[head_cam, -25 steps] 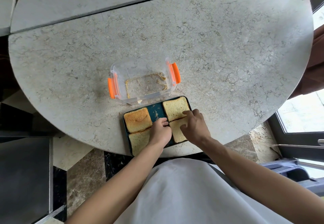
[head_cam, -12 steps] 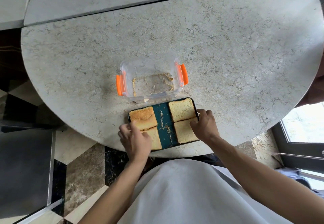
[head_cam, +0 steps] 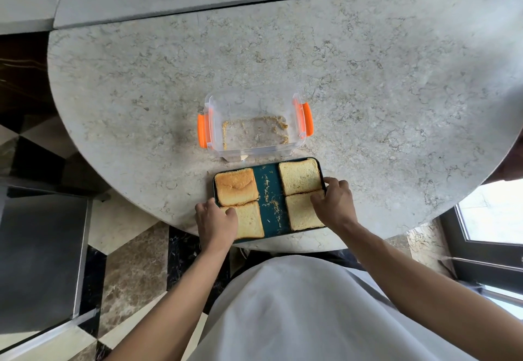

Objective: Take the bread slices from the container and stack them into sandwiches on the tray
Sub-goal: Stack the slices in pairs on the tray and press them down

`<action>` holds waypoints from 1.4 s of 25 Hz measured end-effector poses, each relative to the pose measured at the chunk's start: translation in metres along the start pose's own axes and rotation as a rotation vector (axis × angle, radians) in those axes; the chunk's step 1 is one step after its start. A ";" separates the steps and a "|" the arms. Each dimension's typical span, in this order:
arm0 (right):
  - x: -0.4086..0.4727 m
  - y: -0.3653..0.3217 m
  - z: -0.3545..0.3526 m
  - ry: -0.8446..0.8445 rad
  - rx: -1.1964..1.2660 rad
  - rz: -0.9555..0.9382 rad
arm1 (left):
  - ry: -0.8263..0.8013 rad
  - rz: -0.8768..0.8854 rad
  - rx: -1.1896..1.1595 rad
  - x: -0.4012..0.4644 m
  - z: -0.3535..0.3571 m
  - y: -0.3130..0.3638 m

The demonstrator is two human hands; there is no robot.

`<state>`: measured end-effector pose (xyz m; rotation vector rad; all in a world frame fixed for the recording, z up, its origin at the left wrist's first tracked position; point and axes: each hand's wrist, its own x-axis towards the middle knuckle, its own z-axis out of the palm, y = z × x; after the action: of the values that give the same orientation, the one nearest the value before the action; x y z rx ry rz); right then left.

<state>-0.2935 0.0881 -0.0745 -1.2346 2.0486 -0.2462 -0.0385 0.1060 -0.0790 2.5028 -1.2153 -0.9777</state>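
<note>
One round marble table [head_cam: 368,83] fills most of the frame, its pale grey veined top curving down toward the lower centre, where a person in a white top stands with both bare arms reaching up from the bottom edge. At the centre of the frame sits a clear plastic container [head_cam: 254,106] with orange latches on its left and right sides; it holds only crumbs on its floor. Just below it, touching or nearly touching its near wall, lies a dark teal tray [head_cam: 270,191] close to the table's lower edge. Four bread stacks rest on the tray in two columns with a crumb-strewn bare strip between them: a browner crust-topped stack [head_cam: 236,186] at upper left, a pale stack [head_cam: 250,220] at lower left, a pale stack [head_cam: 300,176] at upper right, and another pale stack [head_cam: 302,210] at lower right. The left hand [head_cam: 216,223] is curled over the tray's left edge, fingers bent and thumb tip pressed on the corner of the lower-left stack. The right hand [head_cam: 335,203] is curled over the tray's right edge, fingers bent, with fingertips on the lower-right stack where it meets the upper one.
</note>
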 end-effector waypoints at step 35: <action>0.010 -0.011 0.044 -0.072 -0.742 -0.532 | -0.008 0.755 0.686 0.027 0.026 0.014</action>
<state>-0.2591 0.0830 -0.1057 -2.1950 1.7531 0.3530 -0.0518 0.0798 -0.1062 2.0449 -2.5496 -0.4023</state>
